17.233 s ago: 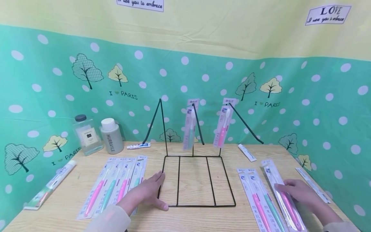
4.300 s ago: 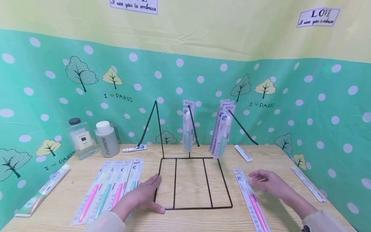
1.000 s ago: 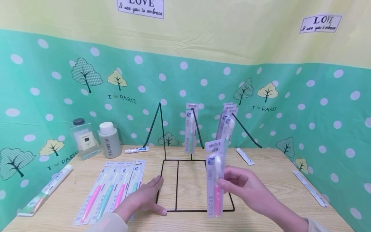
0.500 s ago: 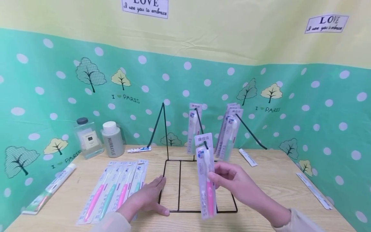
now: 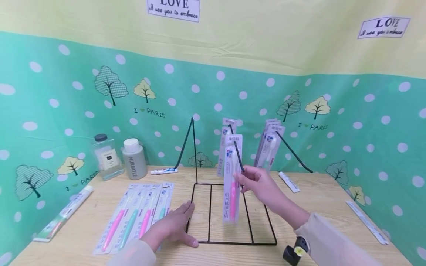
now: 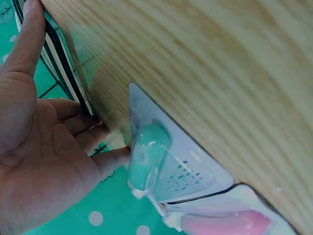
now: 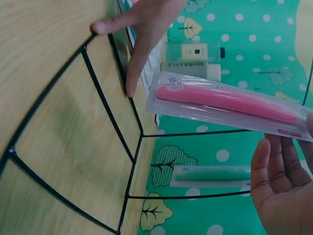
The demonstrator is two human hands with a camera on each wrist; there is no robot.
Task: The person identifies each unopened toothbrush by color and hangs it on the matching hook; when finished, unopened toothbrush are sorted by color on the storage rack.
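Observation:
My right hand [image 5: 266,190] pinches a packaged pink toothbrush [image 5: 232,203] by its right edge, holding it upright over the black wire rack [image 5: 210,214]. The top of its card overlaps the rack's middle hook [image 5: 237,152]; the hook's tip shows in front of the card. Behind it on that hook hangs another packaged toothbrush [image 5: 221,155]; its green handle [image 7: 212,173] shows in the right wrist view. Several packaged toothbrushes [image 5: 270,149] hang on the right hook. My left hand [image 5: 176,226] rests at the rack's left front corner, thumb on the front bar, fingers along the side bar.
Several packaged toothbrushes [image 5: 136,214] lie side by side left of the rack. A toothpaste tube [image 5: 66,212] is farther left. Two bottles [image 5: 134,159] and a small tube [image 5: 164,171] stand or lie behind. At right are another small tube [image 5: 288,182] and a narrow white packet [image 5: 367,222].
Since 4.3 s ago my right hand has lifted the last toothbrush from the table's right side. Over the last second it has moved it left and back along the middle hook. The left hand stays put.

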